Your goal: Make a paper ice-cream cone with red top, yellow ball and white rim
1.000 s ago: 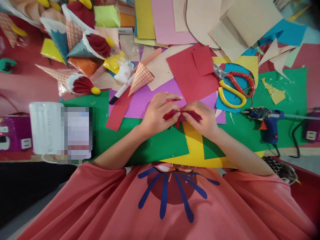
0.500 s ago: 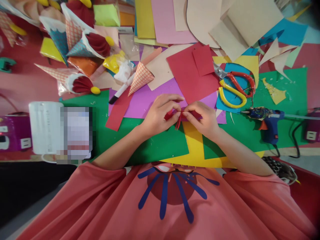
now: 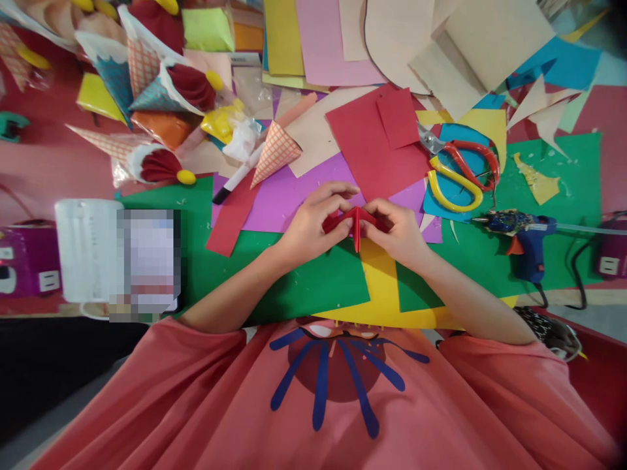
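Between my two hands is a small piece of folded red paper [image 3: 357,230], its folds standing together in the middle and its sides spreading out under my fingers. My left hand [image 3: 318,222] pinches the left side between thumb and fingers. On the other side, my right hand [image 3: 398,230] grips the paper the same way. Beyond them lie a red paper sheet [image 3: 362,143] and purple paper [image 3: 298,196]. A checked paper cone [image 3: 278,153] rests to the upper left, beside a white marker [image 3: 240,176] with a black cap.
Scissors [image 3: 455,186] with red and yellow handles lie to the right, above a blue glue gun [image 3: 529,241]. A phone [image 3: 153,261] with a blurred screen is at left. Several finished paper cones [image 3: 169,85] crowd the upper left. Green sheets [image 3: 304,281] cover the table near me.
The folded red paper has opened out between my hands, showing its centre fold and sides more fully. My right hand has shifted slightly; the other things stay put.
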`<state>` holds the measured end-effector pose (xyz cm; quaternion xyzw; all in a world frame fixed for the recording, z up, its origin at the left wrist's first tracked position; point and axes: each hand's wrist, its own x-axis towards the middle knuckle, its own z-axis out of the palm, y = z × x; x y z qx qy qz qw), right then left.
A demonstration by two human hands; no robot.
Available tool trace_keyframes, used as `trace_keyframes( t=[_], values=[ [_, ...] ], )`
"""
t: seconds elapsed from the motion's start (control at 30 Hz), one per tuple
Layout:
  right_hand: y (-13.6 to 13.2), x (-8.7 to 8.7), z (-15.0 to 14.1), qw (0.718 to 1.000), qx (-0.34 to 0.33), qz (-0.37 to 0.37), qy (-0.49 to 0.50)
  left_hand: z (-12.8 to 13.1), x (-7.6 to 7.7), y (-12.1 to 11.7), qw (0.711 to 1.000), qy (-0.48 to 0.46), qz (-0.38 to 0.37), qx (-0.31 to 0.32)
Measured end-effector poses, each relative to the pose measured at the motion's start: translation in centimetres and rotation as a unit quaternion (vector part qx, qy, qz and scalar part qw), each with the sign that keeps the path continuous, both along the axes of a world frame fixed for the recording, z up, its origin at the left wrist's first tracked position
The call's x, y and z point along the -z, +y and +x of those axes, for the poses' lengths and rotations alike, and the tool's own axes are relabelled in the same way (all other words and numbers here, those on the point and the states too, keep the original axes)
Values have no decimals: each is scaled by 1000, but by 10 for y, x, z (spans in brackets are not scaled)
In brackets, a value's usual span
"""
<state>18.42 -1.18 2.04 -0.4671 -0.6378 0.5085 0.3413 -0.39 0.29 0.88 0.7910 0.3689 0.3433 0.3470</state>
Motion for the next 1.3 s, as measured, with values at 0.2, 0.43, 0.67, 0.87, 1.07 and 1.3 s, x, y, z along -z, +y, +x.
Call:
trace_keyframes(
  t=[0.2, 0.43, 0.67, 0.87, 1.07, 1.3],
  values=[
    [0, 2, 0, 999, -20, -31, 31, 0, -1, 1, 999, 8, -36, 3],
    [1, 4, 2, 999, -37, -5, 7, -2, -1, 3, 999, -10, -48, 17],
    [2, 5, 3, 999, -48, 13, -14, -1, 0, 3, 998, 0, -67, 9],
    [1, 5, 3, 998, -53, 4, -20, -2, 0, 3, 998, -18, -52, 7],
    [1, 2, 1, 999, -31, 11, -6, -3, -1, 3, 1000, -24, -17, 2],
    [1, 3, 4, 998, -47, 16, -29, -1, 1, 1, 999, -16, -33, -5]
  ],
)
